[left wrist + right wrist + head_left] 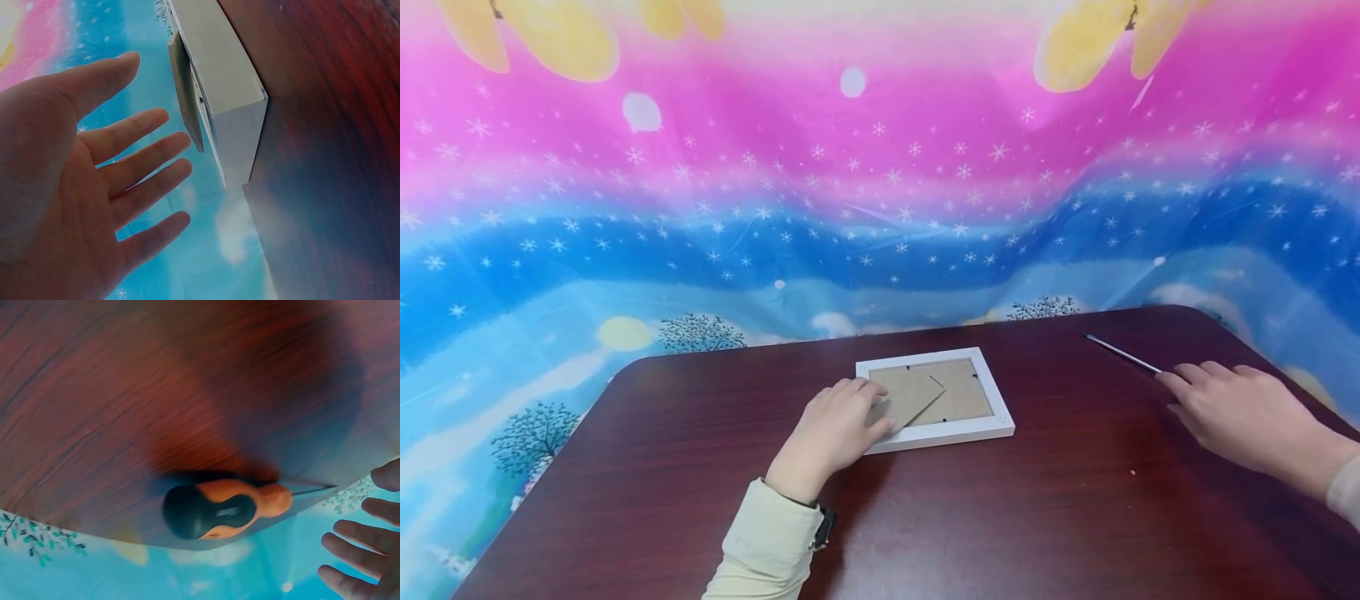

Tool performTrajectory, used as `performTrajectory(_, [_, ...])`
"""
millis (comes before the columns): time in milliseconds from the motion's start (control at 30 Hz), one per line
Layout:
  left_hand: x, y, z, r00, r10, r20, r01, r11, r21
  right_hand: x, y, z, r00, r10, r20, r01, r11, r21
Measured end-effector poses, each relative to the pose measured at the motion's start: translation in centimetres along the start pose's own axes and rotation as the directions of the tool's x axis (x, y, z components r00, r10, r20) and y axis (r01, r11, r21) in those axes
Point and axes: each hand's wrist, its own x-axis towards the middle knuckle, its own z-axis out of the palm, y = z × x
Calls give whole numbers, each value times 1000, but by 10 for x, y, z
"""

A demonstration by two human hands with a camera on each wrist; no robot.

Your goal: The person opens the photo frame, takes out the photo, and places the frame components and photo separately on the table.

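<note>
A white picture frame [955,430] lies face down on the table, its brown backing board [976,400] upward. The stand flap [917,398] on that backing tilts slightly away from it, as the left wrist view also shows. My left hand [837,423] is over the frame's left side with fingers apart, gripping nothing; in the left wrist view its fingertips are beside the flap. Off to the right, my right hand [1236,410] hovers by a screwdriver [1123,354], hiding its handle in the head view. The right wrist view shows the orange and black handle [219,509] lying ungripped on the table.
The dark reddish wooden table [1045,517] has rounded far corners. Behind it hangs a pink and blue cloth [850,208] with snowflakes and trees, close to the table's far edge. A dark band [823,528] circles my left wrist at the sleeve.
</note>
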Motion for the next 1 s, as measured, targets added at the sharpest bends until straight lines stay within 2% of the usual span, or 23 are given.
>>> performTrajectory(233, [0, -1, 1, 1000, 1, -5, -1, 1000, 4, -9, 17, -1, 998, 58, -5, -58, 998, 5])
performTrajectory(333, [0, -2, 2, 1000, 10, -15, -10, 1000, 12, -11, 23, -1, 993, 104, 58, -105, 995, 2])
performTrajectory(433, [0, -2, 3, 1000, 15, -23, -15, 1000, 15, -12, 29, -3, 977, 156, 148, -155, 988, -18])
performTrajectory(500, [0, -2, 3, 999, 17, -28, -17, 1000, 16, -11, 32, -6, 947, 204, 247, -202, 979, -34])
performTrajectory(600, [0, -3, 3, 999, 18, -33, -18, 1000, 14, -10, 37, -8, 880, 274, 389, -274, 960, -58])
performTrajectory(667, [-1, -3, 3, 999, 21, -40, -20, 1000, 15, -10, 40, -9, 848, 300, 437, -306, 950, -59])
performTrajectory(700, [-1, -3, 3, 999, 22, -43, -21, 1000, 17, -11, 40, -8, 843, 305, 442, -315, 948, -54])
performTrajectory(867, [0, -4, 4, 998, 39, -55, -37, 999, 33, -22, 40, 0, 891, 282, 356, -294, 956, -22])
performTrajectory(933, [0, -4, 4, 998, 40, -53, -39, 999, 35, -25, 41, 3, 894, 271, 358, -280, 960, -27])
performTrajectory(1000, [0, -4, 4, 998, 37, -49, -35, 999, 35, -26, 42, 4, 881, 266, 392, -272, 961, -40])
